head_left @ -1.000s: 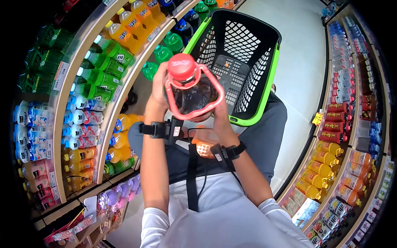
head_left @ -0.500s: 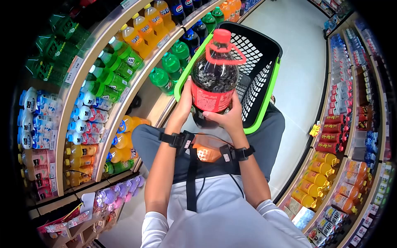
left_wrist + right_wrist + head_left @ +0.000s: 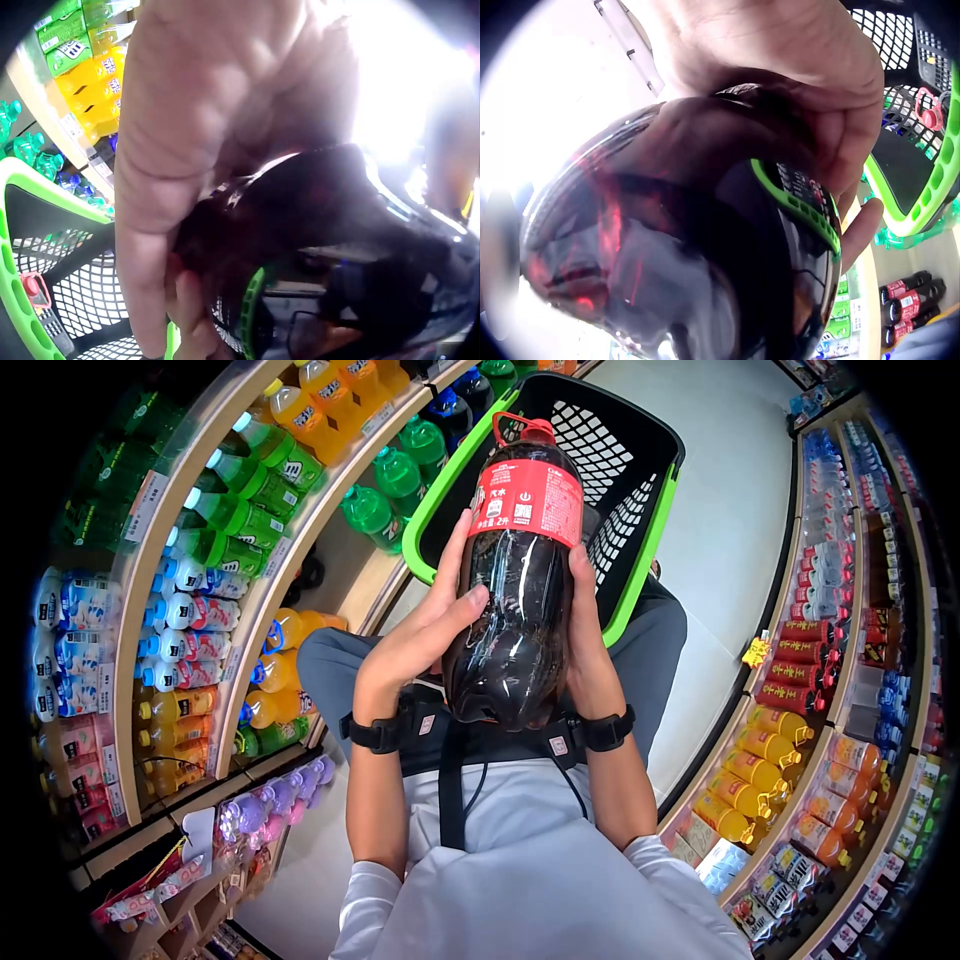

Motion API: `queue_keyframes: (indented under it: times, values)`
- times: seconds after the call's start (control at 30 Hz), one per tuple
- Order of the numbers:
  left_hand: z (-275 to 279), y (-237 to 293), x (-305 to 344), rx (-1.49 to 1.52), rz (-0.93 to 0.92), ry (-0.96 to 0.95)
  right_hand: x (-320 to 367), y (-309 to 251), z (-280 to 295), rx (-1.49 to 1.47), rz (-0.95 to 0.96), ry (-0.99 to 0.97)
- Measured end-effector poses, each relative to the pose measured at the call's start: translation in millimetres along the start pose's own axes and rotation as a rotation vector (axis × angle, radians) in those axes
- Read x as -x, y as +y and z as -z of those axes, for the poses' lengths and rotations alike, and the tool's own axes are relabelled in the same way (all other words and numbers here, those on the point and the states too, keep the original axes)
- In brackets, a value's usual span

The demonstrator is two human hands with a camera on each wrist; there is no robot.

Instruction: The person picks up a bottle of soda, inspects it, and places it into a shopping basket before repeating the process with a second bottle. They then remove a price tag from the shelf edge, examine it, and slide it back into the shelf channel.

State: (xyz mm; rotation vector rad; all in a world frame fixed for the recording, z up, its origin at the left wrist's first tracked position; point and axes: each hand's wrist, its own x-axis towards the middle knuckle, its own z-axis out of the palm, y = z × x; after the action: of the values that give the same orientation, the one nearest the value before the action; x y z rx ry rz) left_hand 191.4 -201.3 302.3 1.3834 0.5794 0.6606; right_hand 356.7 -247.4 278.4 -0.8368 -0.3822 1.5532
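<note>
A large cola bottle (image 3: 520, 610) with a red label is held between both hands, tilted so its base points toward my body and its red cap (image 3: 540, 430) with carry handle points away, over the basket. My left hand (image 3: 425, 630) grips its left side, thumb across the front. On the opposite side, my right hand (image 3: 588, 620) holds it with the fingers around the back. The dark bottle (image 3: 667, 240) fills much of the right wrist view, the right hand (image 3: 802, 67) wrapped over it. In the left wrist view, the left hand (image 3: 180, 150) partly covers the bottle (image 3: 322, 232).
Just beyond the bottle stands a black shopping basket with a green rim (image 3: 640, 550). Shelves on the left carry green soda bottles (image 3: 400, 482), orange soda bottles (image 3: 300, 415) and milk drinks (image 3: 200, 645). Yellow bottles (image 3: 750, 770) line the right shelf. Pale floor (image 3: 725, 560) runs between.
The bottle has turned: its cap first faced up toward the head camera, then swung away, and now its base comes toward the body. Both hands have kept hold and shifted along it.
</note>
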Motion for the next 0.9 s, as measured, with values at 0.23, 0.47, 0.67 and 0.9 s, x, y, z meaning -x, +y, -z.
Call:
queue_keyframes:
  times: [0.23, 0.47, 0.67, 0.9]
  values:
    - [-5, -41, 25, 0.381, 0.140, 0.372, 6, 13, 31, -0.282, -0.140, 0.034]
    - [-15, -32, -26, 0.777, 0.163, 0.313, 35, 30, 51, -0.502, -0.343, 0.014]
    - [-17, -36, -28, 1.067, 0.293, 0.326, 41, 42, 46, -0.549, -0.376, 0.001]
    - [-11, -58, -19, 0.915, 0.309, 0.419, 40, 44, 45, -0.562, -0.405, -0.008]
